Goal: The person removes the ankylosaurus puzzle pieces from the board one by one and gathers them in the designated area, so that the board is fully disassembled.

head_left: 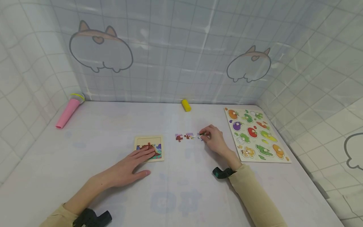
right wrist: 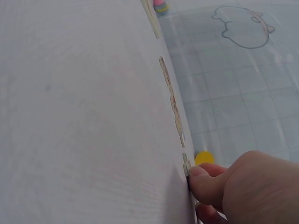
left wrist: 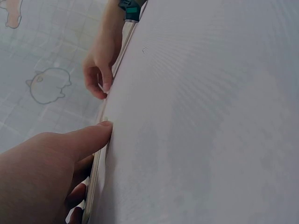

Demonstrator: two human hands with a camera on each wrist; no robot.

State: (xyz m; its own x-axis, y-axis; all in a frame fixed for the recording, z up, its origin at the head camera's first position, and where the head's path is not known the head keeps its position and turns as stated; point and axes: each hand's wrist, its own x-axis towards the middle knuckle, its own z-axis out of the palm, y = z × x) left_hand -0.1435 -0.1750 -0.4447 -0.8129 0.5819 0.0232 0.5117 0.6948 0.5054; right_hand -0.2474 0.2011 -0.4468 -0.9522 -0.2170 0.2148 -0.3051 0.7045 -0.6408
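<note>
My left hand (head_left: pixel 129 168) rests with straight fingers on a small wooden jigsaw puzzle tray (head_left: pixel 148 139). Colourful pieces fill the tray's lower part, partly hidden under the fingers, while its upper part shows bare wood. To the right of the tray, two loose puzzle pieces (head_left: pixel 179 137) lie in a row, patterned in brown and purple. At the row's right end my right hand (head_left: pixel 214 138) pinches another puzzle piece (right wrist: pixel 185 161) between thumb and fingers, low at the table surface. Fingers hide most of that piece.
On the right lies a vegetable peg board (head_left: pixel 258 135). A yellow cylinder (head_left: pixel 186 105) sits at the table's back edge. At the back left lies a pink toy microphone (head_left: pixel 69 111). Curtain-like walls with a tile pattern (head_left: pixel 175 53) stand behind and at both sides.
</note>
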